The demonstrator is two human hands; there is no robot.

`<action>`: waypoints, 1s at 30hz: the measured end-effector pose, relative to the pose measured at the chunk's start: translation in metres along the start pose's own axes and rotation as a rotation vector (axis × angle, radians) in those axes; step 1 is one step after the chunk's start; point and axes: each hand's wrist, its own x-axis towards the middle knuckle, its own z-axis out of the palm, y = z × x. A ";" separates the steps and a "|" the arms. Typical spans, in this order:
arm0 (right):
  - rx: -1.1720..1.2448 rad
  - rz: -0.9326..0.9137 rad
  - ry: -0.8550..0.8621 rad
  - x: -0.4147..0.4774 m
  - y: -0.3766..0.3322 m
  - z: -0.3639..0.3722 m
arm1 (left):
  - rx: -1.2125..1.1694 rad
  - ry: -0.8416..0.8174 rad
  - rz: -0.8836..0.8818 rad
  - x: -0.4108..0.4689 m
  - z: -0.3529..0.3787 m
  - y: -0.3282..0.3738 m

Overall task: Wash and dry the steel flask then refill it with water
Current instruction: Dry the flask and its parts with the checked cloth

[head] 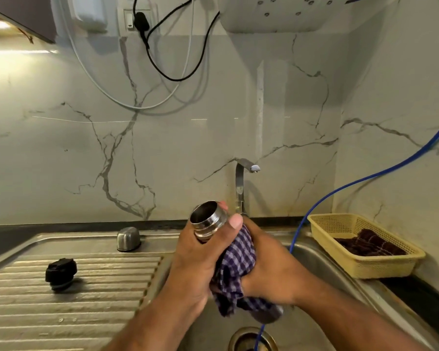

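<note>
Two forearms enter from the bottom edge and meet over the sink [314,252] at lower centre, each ending in one of the two hands. Going from the left of the frame: one black stopper [61,273] lies on the ribbed draining board [91,295], and one domed steel cap [128,238] stands beyond it near the back edge, both well apart from the hands. At centre, one steel flask [208,220] is held tilted, its open mouth pointing to the upper left; the threaded neck is bright and shiny, the inside dark, and most of the body is hidden. The left hand [200,259] is closed around the neck just below the threads, thumb across the front. The right hand [266,264] is clenched on one purple-and-white checked cloth [236,269] wrapped about the flask's lower body. One steel tap [241,183] rises behind the hands. One blue hose [365,177] curves down from the upper right into the drain [241,340]. At the right, one yellow basket [365,259] sits on the worktop [416,292] holding one dark cloth [365,245].
</note>
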 end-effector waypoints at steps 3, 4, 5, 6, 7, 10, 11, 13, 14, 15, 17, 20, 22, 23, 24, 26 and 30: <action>0.106 0.042 0.074 0.000 -0.006 0.000 | 0.030 -0.150 -0.001 0.008 -0.014 0.004; 0.181 0.053 0.115 0.000 -0.007 0.001 | 0.108 -0.171 0.022 0.012 -0.021 0.002; 0.290 0.071 0.159 0.000 -0.009 0.000 | 0.207 -0.190 0.027 0.015 -0.028 -0.002; 0.418 0.096 0.211 0.000 -0.011 0.000 | 0.288 -0.228 -0.009 0.015 -0.032 -0.005; 0.543 0.125 0.260 -0.001 -0.013 0.001 | 0.306 -0.284 -0.080 0.014 -0.032 -0.009; 0.759 0.150 0.402 -0.002 -0.019 0.002 | 0.309 -0.417 -0.197 0.005 -0.022 -0.019; 0.821 0.155 0.440 -0.002 -0.021 0.002 | 0.308 -0.422 -0.188 0.006 -0.019 -0.023; 0.919 0.183 0.486 -0.003 -0.024 0.000 | 0.346 -0.409 -0.209 0.005 -0.012 -0.023; 0.945 0.198 0.493 -0.004 -0.024 -0.001 | 0.388 -0.406 -0.224 0.006 -0.009 -0.020; 0.963 0.211 0.497 -0.004 -0.024 -0.003 | 0.447 -0.400 -0.243 0.006 -0.009 -0.017; 0.987 0.239 0.495 -0.003 -0.023 -0.007 | 0.586 -0.411 -0.293 0.006 -0.013 -0.007; 1.047 0.297 0.511 0.001 -0.014 -0.022 | 0.677 -0.499 -0.442 0.006 -0.027 -0.003; 1.068 0.328 0.477 0.002 -0.006 -0.038 | 0.652 -0.570 -0.595 0.006 -0.032 -0.001; 1.063 0.336 0.433 0.002 -0.002 -0.045 | 0.585 -0.626 -0.643 0.004 -0.032 0.000; 1.062 0.339 0.388 0.001 0.001 -0.050 | 0.532 -0.642 -0.669 0.003 -0.030 0.000; 1.068 0.329 0.358 0.001 0.006 -0.055 | 0.555 -0.573 -0.648 0.002 -0.022 -0.002; 1.017 0.314 0.600 0.004 0.004 -0.060 | 0.956 -0.337 -0.451 -0.003 0.004 -0.015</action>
